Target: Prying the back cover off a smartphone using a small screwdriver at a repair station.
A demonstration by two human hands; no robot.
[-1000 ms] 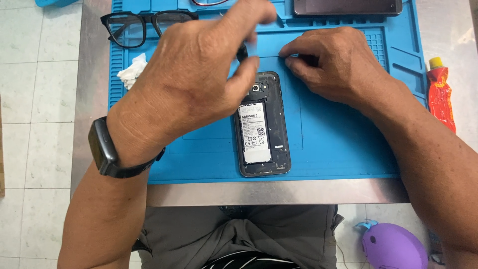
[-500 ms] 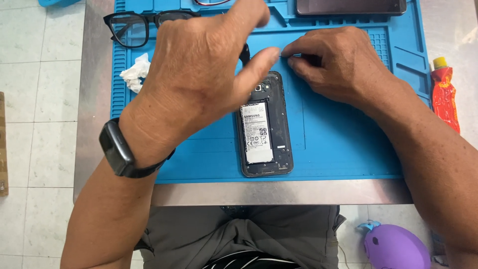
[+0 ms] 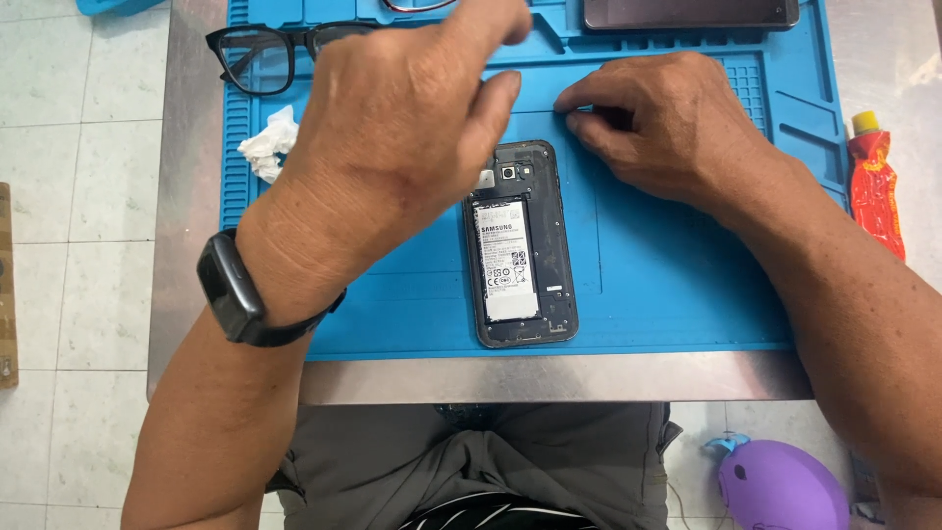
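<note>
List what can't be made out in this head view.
- Whatever the right hand pinches on the mat: hidden by its fingers.
- Left hand fingertips: blurred, so any hold is unclear.
- Phone top left corner: covered by the left hand.
- Dark device at the far edge: cut off by the frame.
- Glasses: partly behind the left hand.

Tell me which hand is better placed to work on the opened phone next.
Left, probably. The left hand hovers just above the opened phone, fingers loose. The right hand rests on the blue mat beyond the phone's top, fingertips pinched together.
</note>
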